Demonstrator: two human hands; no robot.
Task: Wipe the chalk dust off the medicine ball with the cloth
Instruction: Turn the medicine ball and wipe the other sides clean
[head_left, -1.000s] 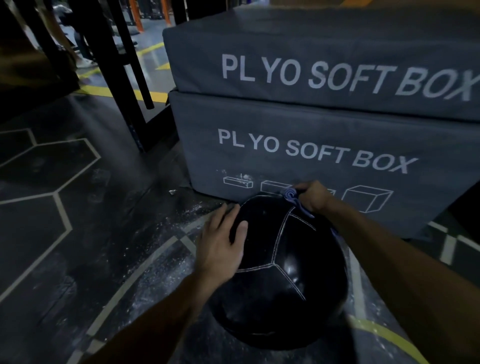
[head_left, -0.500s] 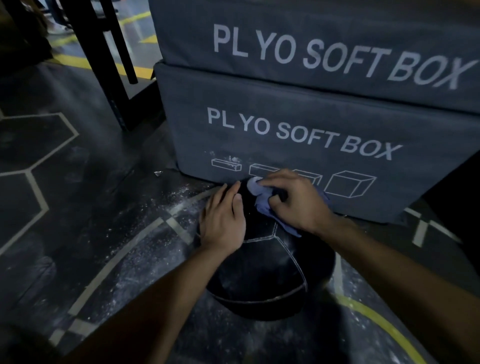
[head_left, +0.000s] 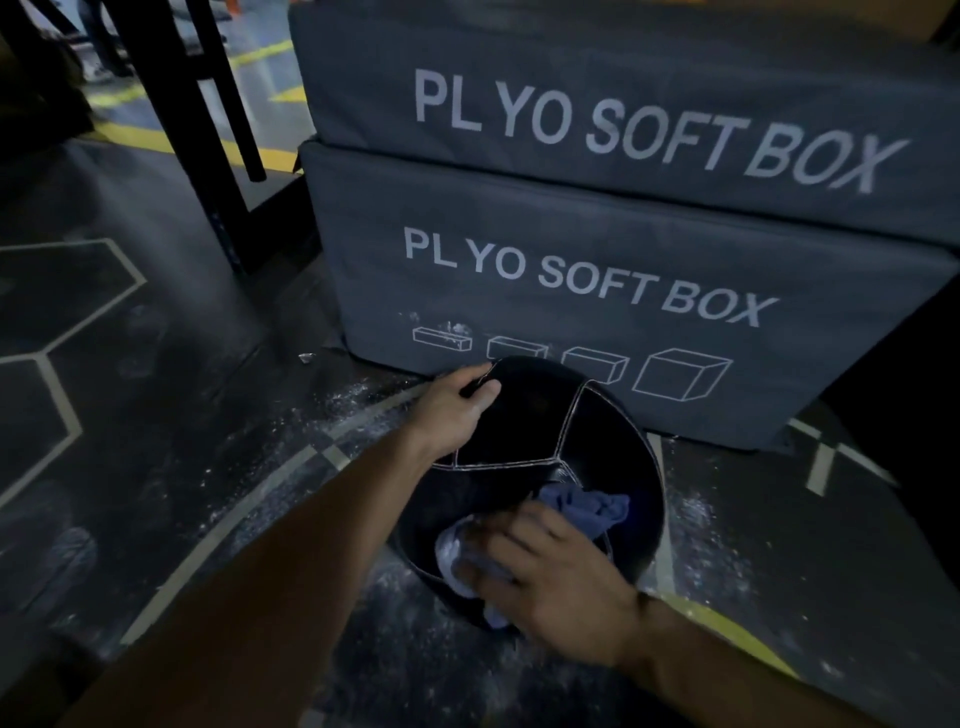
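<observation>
R hand (head_left: 550, 577) dragged cloth (head_left: 587, 512) from ball (head_left: 524, 431) top to near side.

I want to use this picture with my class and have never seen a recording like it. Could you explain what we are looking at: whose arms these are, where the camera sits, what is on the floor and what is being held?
There is no machine here. A person wears a wide-angle camera on the head, so you look down along their own two arms. On the dark gym floor, which is sprinkled with white chalk dust, sits a black medicine ball in front of two stacked grey pads printed PLYO SOFT BOX. The left hand rests on the ball's upper left side to steady it. The right hand presses a blue-grey cloth against the near, lower part of the ball, wiping it.
</observation>
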